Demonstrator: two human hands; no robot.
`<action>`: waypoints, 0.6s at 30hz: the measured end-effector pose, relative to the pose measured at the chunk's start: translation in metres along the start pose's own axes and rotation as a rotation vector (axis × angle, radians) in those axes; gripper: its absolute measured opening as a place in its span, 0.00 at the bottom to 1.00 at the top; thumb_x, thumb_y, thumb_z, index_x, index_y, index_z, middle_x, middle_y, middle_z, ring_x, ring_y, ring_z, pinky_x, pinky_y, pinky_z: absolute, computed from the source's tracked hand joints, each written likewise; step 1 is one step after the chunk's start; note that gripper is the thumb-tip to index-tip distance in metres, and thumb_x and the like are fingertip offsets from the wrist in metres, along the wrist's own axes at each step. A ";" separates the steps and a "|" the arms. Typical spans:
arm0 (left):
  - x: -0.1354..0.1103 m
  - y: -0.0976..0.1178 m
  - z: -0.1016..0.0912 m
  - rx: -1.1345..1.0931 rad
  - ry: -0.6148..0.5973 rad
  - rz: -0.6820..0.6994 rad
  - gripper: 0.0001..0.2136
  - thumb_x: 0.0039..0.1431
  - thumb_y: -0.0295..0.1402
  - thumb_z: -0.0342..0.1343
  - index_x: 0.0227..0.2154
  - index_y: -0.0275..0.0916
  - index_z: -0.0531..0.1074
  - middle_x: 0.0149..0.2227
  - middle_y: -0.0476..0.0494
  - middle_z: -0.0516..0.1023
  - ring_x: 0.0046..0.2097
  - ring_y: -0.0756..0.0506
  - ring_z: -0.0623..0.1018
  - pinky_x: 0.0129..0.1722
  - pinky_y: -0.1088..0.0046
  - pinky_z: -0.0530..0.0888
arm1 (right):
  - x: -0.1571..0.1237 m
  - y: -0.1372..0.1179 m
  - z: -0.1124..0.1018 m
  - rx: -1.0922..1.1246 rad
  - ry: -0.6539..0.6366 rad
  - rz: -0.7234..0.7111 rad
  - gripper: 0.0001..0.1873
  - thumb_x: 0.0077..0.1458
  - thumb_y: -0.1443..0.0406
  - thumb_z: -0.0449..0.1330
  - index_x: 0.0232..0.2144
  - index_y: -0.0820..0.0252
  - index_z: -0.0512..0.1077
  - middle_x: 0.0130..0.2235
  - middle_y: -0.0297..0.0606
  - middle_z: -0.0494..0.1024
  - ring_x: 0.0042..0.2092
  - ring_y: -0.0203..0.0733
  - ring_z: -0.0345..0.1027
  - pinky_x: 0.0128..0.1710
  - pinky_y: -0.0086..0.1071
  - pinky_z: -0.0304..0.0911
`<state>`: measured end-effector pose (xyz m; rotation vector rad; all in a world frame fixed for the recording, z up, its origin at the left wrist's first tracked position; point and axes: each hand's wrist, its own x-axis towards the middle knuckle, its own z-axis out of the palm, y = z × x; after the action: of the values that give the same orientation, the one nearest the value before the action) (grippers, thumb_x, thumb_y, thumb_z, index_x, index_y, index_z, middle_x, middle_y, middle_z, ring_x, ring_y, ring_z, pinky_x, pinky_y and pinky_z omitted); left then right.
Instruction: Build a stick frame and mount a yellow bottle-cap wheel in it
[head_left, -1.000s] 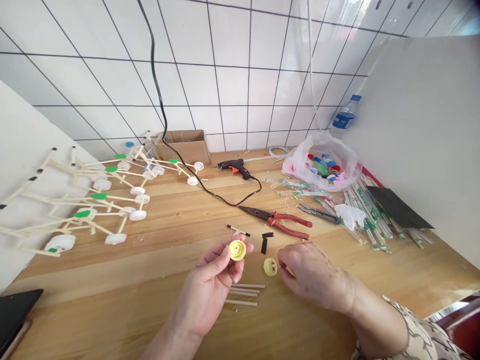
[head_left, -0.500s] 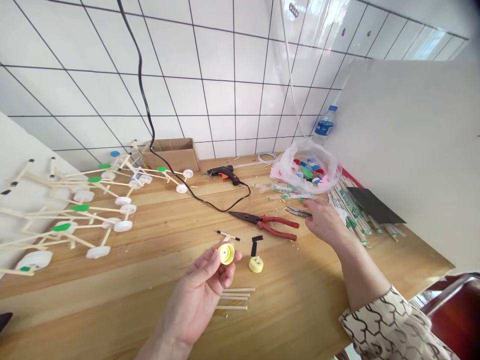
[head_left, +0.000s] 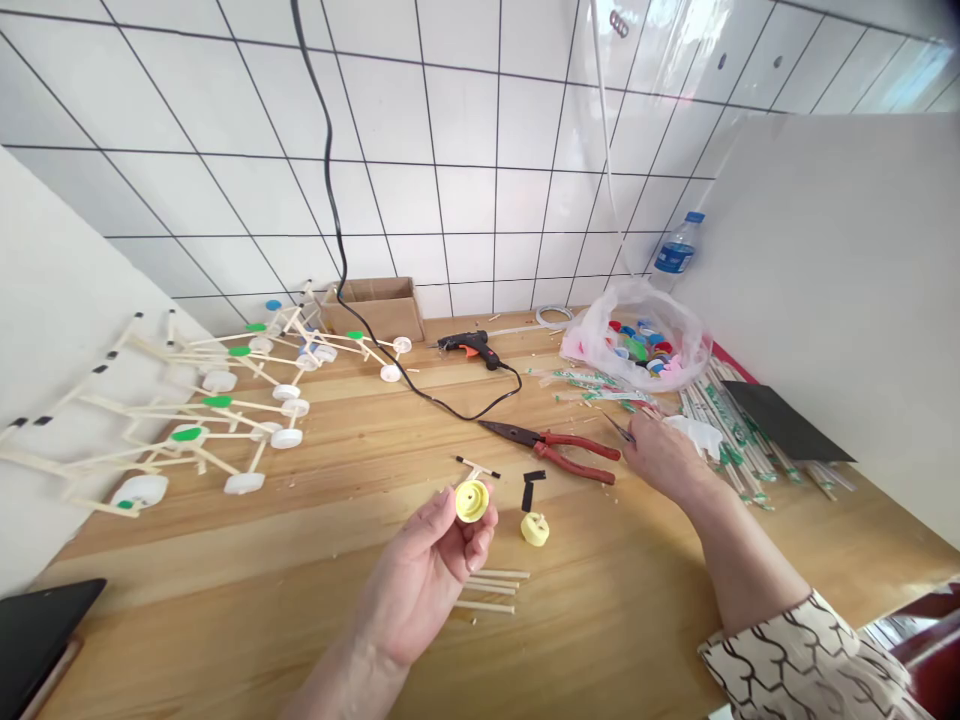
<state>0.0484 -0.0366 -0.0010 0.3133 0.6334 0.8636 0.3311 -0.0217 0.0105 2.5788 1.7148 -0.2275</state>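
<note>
My left hand [head_left: 429, 560] holds a yellow bottle cap [head_left: 472, 501] between thumb and fingers, its hollow inside facing me. At the right, my right hand [head_left: 664, 455] is closed on small metal scissors [head_left: 618, 427], whose pointed blades stick out past the fingers; the handles are hidden. A second yellow cap [head_left: 535, 530] lies on the table with a short stick end in it. Near it are black tape pieces [head_left: 529, 495] and a small stick with black ends [head_left: 478, 467]. Several thin wooden sticks [head_left: 491, 590] lie partly behind my left hand.
Red-handled pliers [head_left: 574, 455] and a glue gun [head_left: 472, 345] with its cord lie mid-table. A plastic bag [head_left: 589, 345] holds coloured caps. Wrapped chopsticks [head_left: 739, 440] lie right. Stick-and-cap models [head_left: 217, 402] stand left, beside a cardboard box [head_left: 382, 310].
My right hand has closed on the scissors and tilted them up from the table. The left hand still holds the yellow cap. The view has swung a little to the left.
</note>
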 end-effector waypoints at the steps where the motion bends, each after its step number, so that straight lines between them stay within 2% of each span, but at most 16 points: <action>1: 0.000 0.000 0.000 -0.004 -0.001 -0.005 0.11 0.44 0.32 0.68 0.31 0.30 0.80 0.27 0.39 0.78 0.27 0.51 0.73 0.25 0.81 0.71 | -0.001 -0.001 0.000 0.031 0.021 -0.007 0.07 0.50 0.74 0.51 0.33 0.65 0.67 0.33 0.49 0.74 0.37 0.52 0.70 0.32 0.36 0.58; 4: 0.000 -0.001 -0.002 0.005 -0.015 -0.014 0.12 0.45 0.33 0.68 0.33 0.30 0.79 0.26 0.40 0.78 0.26 0.52 0.72 0.24 0.82 0.70 | -0.012 -0.008 -0.003 0.158 0.096 -0.073 0.08 0.55 0.72 0.48 0.38 0.65 0.64 0.33 0.45 0.74 0.36 0.46 0.69 0.33 0.34 0.60; 7: 0.001 -0.003 -0.004 0.020 -0.034 -0.005 0.12 0.48 0.33 0.66 0.34 0.29 0.79 0.27 0.40 0.78 0.26 0.52 0.71 0.24 0.82 0.70 | -0.035 -0.020 -0.005 0.304 0.104 -0.191 0.11 0.62 0.67 0.43 0.45 0.61 0.59 0.33 0.38 0.73 0.34 0.40 0.69 0.33 0.31 0.63; 8: 0.001 -0.003 -0.005 0.026 -0.038 0.001 0.11 0.50 0.33 0.65 0.33 0.29 0.79 0.27 0.40 0.78 0.26 0.52 0.71 0.24 0.82 0.70 | -0.044 -0.025 -0.005 0.375 0.091 -0.255 0.12 0.64 0.65 0.41 0.48 0.60 0.58 0.33 0.36 0.73 0.34 0.38 0.68 0.34 0.31 0.64; 9: 0.002 -0.004 -0.005 0.031 -0.040 0.008 0.11 0.51 0.33 0.64 0.33 0.29 0.79 0.28 0.40 0.78 0.27 0.52 0.71 0.25 0.82 0.70 | -0.053 -0.029 -0.005 0.563 0.062 -0.382 0.13 0.65 0.63 0.42 0.49 0.59 0.57 0.34 0.37 0.73 0.35 0.39 0.68 0.36 0.32 0.64; 10: 0.002 -0.004 -0.006 0.038 -0.040 0.012 0.10 0.52 0.33 0.63 0.33 0.30 0.79 0.28 0.40 0.78 0.27 0.52 0.72 0.25 0.82 0.70 | -0.060 -0.034 -0.004 0.704 0.034 -0.490 0.13 0.65 0.62 0.42 0.49 0.58 0.58 0.38 0.39 0.73 0.38 0.39 0.68 0.37 0.33 0.65; 12: 0.003 -0.005 -0.007 0.050 -0.034 0.014 0.10 0.52 0.33 0.63 0.33 0.30 0.79 0.29 0.40 0.77 0.28 0.52 0.72 0.27 0.81 0.70 | -0.073 -0.042 -0.002 0.778 -0.037 -0.618 0.12 0.65 0.61 0.45 0.45 0.58 0.62 0.38 0.39 0.73 0.38 0.39 0.67 0.38 0.33 0.64; 15: 0.003 -0.006 -0.007 0.082 -0.019 -0.008 0.12 0.49 0.35 0.65 0.33 0.30 0.79 0.27 0.42 0.77 0.27 0.53 0.71 0.25 0.81 0.69 | -0.084 -0.053 0.001 0.735 -0.162 -0.712 0.11 0.64 0.62 0.48 0.35 0.60 0.66 0.29 0.34 0.69 0.29 0.35 0.62 0.29 0.28 0.61; 18: 0.004 -0.007 -0.006 0.118 0.001 -0.012 0.11 0.47 0.36 0.67 0.30 0.33 0.79 0.26 0.44 0.76 0.25 0.53 0.70 0.23 0.82 0.67 | -0.090 -0.060 0.005 0.711 -0.250 -0.776 0.10 0.63 0.64 0.49 0.31 0.60 0.65 0.27 0.31 0.67 0.27 0.33 0.58 0.27 0.27 0.57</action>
<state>0.0509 -0.0381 -0.0105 0.4149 0.6878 0.8170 0.2414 -0.0811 0.0216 1.8671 2.7825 -1.3129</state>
